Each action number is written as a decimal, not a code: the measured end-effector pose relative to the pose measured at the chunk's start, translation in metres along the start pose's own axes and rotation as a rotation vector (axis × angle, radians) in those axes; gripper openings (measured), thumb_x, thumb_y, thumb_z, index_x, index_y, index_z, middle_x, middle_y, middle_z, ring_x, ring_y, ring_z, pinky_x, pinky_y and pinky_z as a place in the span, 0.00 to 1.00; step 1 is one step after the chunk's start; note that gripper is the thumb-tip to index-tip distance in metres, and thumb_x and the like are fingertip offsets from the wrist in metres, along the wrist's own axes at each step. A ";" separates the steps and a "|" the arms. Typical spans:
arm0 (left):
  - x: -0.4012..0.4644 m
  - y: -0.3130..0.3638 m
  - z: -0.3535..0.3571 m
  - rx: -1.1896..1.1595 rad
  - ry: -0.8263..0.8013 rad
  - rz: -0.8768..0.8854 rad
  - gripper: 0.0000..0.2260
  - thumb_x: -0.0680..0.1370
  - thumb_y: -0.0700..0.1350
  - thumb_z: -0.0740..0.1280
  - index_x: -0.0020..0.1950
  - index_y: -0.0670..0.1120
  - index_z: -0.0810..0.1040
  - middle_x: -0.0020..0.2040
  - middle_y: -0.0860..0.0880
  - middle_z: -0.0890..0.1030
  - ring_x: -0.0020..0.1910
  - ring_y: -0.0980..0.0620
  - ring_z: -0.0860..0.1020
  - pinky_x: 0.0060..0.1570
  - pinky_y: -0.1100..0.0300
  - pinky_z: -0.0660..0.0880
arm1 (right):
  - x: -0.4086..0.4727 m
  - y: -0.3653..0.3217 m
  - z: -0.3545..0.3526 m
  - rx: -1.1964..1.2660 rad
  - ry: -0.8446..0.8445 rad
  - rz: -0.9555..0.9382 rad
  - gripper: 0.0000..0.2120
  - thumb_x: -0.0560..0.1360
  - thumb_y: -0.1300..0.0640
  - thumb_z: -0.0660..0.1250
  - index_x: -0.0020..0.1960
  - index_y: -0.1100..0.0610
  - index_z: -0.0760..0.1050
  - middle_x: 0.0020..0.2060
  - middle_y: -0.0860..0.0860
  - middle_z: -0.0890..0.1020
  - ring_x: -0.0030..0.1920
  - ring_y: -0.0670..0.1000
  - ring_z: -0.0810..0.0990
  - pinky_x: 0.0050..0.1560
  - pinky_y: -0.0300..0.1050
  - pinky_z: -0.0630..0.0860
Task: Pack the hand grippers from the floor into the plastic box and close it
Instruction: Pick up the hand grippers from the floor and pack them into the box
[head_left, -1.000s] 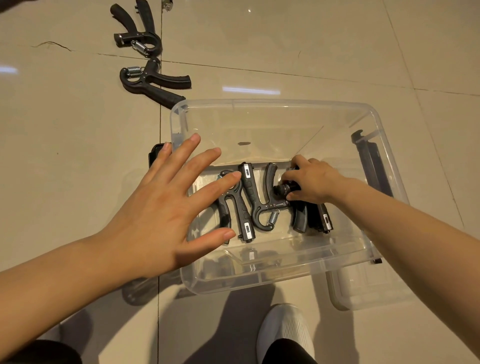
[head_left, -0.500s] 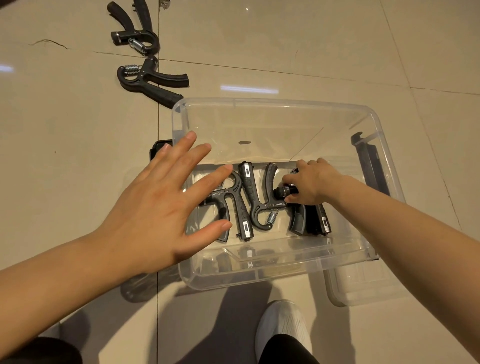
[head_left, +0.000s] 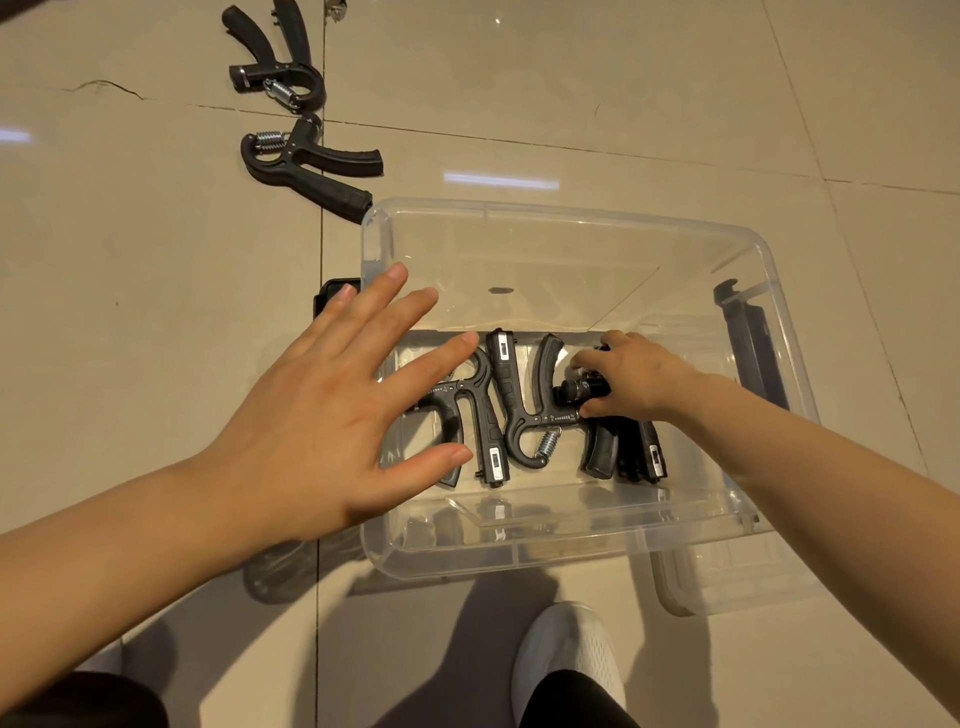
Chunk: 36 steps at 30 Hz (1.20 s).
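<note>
A spread, empty left hand (head_left: 317, 431) hovered at the clear plastic box (head_left: 571, 551) rim, two black spring hand grippers (head_left: 306, 161) unpacked on the tiles beyond it. Inside, the right hand (head_left: 631, 382) gripped a gripper's black knob (head_left: 574, 389) beside three packed ones; far half free, lid off.

The plastic box (head_left: 571, 545) stands on the floor (head_left: 130, 286), with three hand grippers side by side in it. The right hand (head_left: 631, 379) reaches inside onto the rightmost one (head_left: 602, 441); the left hand (head_left: 332, 415) spreads over the box's left wall. Two more grippers (head_left: 306, 161) lie on the floor behind the box, to its left. The lid (head_left: 737, 582) lies under its right near corner.
</note>
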<state>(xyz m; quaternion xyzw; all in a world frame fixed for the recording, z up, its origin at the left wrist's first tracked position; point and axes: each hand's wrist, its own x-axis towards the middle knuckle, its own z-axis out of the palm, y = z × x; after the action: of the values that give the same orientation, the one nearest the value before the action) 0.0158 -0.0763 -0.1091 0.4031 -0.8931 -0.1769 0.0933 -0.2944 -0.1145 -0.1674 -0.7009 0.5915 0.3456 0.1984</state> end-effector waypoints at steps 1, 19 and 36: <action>0.000 0.000 0.000 -0.006 0.002 0.002 0.31 0.75 0.67 0.51 0.74 0.54 0.63 0.74 0.45 0.61 0.76 0.46 0.50 0.72 0.45 0.52 | -0.002 0.000 0.001 0.030 0.016 0.005 0.32 0.72 0.41 0.67 0.72 0.49 0.62 0.66 0.58 0.67 0.66 0.59 0.66 0.63 0.51 0.67; 0.000 0.000 0.003 -0.027 0.028 0.006 0.31 0.75 0.67 0.52 0.73 0.53 0.65 0.75 0.45 0.59 0.76 0.45 0.51 0.70 0.41 0.57 | 0.017 -0.031 -0.004 -0.087 0.138 -0.229 0.53 0.65 0.38 0.72 0.77 0.47 0.40 0.73 0.51 0.60 0.72 0.53 0.57 0.67 0.51 0.65; 0.001 0.001 0.004 -0.055 0.048 0.017 0.30 0.75 0.65 0.54 0.74 0.53 0.61 0.75 0.44 0.59 0.76 0.45 0.50 0.71 0.45 0.55 | 0.004 -0.072 -0.019 -0.305 0.281 -0.512 0.53 0.64 0.36 0.72 0.77 0.49 0.45 0.75 0.56 0.51 0.75 0.58 0.51 0.73 0.55 0.52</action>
<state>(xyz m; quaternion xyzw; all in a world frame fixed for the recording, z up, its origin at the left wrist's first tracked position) 0.0131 -0.0752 -0.1119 0.3967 -0.8889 -0.1907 0.1271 -0.2195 -0.1147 -0.1667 -0.8894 0.3590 0.2690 0.0882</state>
